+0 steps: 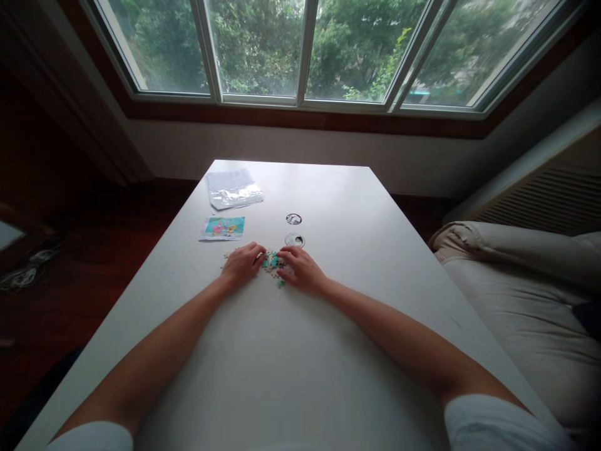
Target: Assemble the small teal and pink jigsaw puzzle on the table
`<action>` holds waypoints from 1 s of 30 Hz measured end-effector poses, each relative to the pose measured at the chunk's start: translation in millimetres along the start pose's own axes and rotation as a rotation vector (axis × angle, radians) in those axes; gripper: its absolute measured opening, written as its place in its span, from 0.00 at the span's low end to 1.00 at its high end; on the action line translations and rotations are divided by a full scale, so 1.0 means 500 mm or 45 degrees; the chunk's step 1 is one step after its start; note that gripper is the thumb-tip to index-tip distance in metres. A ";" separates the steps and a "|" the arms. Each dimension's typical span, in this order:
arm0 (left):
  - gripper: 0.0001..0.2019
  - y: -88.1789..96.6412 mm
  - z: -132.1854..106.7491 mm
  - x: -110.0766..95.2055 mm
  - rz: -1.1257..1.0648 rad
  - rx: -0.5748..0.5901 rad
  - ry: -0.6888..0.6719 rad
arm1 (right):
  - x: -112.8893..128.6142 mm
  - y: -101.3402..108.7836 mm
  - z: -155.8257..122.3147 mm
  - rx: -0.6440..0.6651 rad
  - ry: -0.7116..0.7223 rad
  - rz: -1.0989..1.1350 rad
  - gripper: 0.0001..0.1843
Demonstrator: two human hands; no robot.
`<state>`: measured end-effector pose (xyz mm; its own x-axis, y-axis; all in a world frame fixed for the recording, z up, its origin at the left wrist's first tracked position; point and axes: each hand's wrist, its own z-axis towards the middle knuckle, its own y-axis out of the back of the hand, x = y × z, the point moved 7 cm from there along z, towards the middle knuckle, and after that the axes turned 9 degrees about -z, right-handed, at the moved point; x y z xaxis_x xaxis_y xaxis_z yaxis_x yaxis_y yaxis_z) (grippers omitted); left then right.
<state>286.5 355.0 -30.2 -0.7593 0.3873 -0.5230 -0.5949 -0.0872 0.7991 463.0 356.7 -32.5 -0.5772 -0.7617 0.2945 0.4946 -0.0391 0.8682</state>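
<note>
Both forearms reach in from the near corners over the white table (pixel 282 363), elbows wide, light sleeves at the upper arms, and converge at mid-table. Left hand (pixel 243 264) palm down, back of hand up, fingers bent and close together, tips pointing right at the edge of the pile; partly closed, cannot tell if a piece is pinched under the fingertips. Right hand (pixel 303 269) mirrors it, fingers pointing left, thumb spread from the fingers in a half-open C facing the pile; fingertips at the pieces, cannot tell if one is pinned. Jigsaw puzzle pieces (pixel 273 260) sit in a loose heap between the two hands: small, knobbed, mix of teal-green printed faces and beige backs, too small to make out the print. A green bit lies apart on the near side, close to the right thumb; a few beige ones show beside the left hand. Beyond the left hand: colourful picture sheet (pixel 224 228), turquoise with pink and yellow figures, then clear plastic bag (pixel 233 189), crinkled, near the far left corner. Two round discs (pixel 295 239) lie just beyond the right hand, one behind the other.
</note>
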 end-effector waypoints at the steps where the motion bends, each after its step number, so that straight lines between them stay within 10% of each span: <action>1: 0.10 0.001 0.001 0.002 -0.024 -0.011 0.012 | 0.005 -0.001 -0.004 0.034 0.041 -0.024 0.27; 19: 0.22 0.048 0.008 0.062 -0.720 -0.434 0.296 | 0.031 -0.058 0.119 0.010 0.094 -0.178 0.11; 30: 0.15 0.047 0.006 0.055 -0.854 -0.485 0.305 | 0.008 -0.025 0.096 -0.172 0.000 0.137 0.08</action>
<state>252.7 366.5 -25.0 -0.2189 0.2646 -0.9392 -0.9602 -0.2296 0.1591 423.1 385.2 -22.8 -0.5164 -0.7661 0.3827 0.6362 -0.0440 0.7703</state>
